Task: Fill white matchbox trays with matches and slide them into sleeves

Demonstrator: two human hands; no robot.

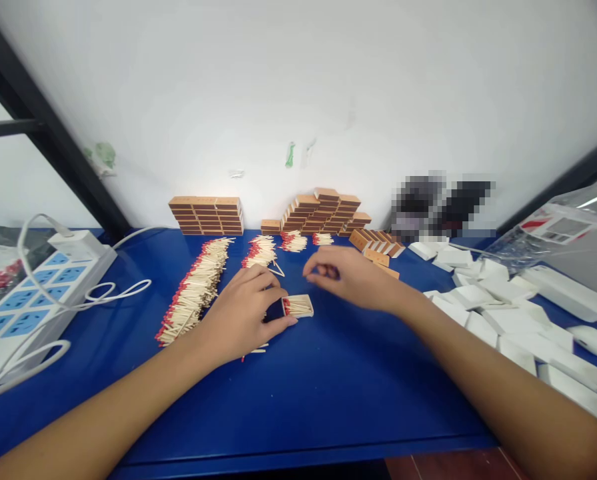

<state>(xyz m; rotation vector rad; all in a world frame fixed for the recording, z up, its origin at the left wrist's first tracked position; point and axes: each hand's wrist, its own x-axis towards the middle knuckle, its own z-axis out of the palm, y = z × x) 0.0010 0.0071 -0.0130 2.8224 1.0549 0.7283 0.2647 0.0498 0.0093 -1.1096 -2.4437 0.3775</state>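
Note:
A small open matchbox tray [306, 311] lies on the blue table, holding some red-headed matches [294, 306]. Around its left end are the thumb and fingers of my left hand [246, 308], which steadies it. Above and to the right hovers my right hand [348, 277], its fingers bent, the thumb a little apart from them, and nothing visible in it. A long row of matches [198, 287] runs beside my left hand. Smaller match piles [261, 251] lie behind it, and a few loose matches [261, 349] show below it.
Brown matchboxes stand in a neat stack [206, 216] and a stepped stack [318, 212] against the wall, with more [376, 243] leaning at right. White trays [503, 310] are heaped on the right near a white mouse [593, 340]. A power strip [43, 293] with cables lies left.

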